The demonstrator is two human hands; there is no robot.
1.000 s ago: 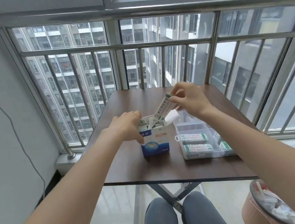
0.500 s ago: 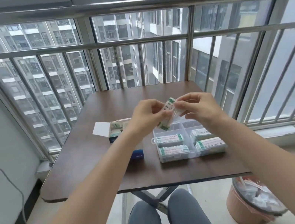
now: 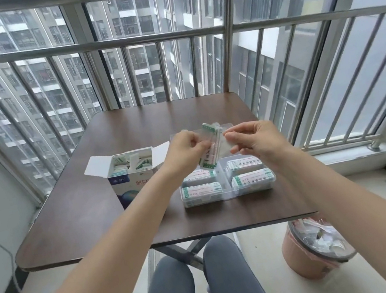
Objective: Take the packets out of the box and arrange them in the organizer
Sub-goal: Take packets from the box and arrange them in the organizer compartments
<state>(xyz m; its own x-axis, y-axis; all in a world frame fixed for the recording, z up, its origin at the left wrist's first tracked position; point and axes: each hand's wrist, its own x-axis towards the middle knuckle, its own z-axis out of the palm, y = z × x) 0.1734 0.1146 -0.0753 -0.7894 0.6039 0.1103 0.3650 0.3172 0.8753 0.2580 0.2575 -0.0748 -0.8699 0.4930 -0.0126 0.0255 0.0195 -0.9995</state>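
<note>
I pinch a small stack of packets (image 3: 209, 148) between both hands, left hand (image 3: 183, 149) on 1 side, right hand (image 3: 249, 140) on the other, just above the clear organizer (image 3: 229, 195), whose 4 near compartments already hold packets. The open box (image 3: 131, 172) sits beside it on the table (image 3: 132, 128), still holding more. I should square the edges, then lower the stack flat into a free compartment.

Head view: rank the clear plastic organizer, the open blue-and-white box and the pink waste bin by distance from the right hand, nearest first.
1. Clear plastic organizer: just below the right hand, on the table.
2. Open blue-and-white box: across the table, to the left.
3. Pink waste bin: on the floor, low right.
</note>
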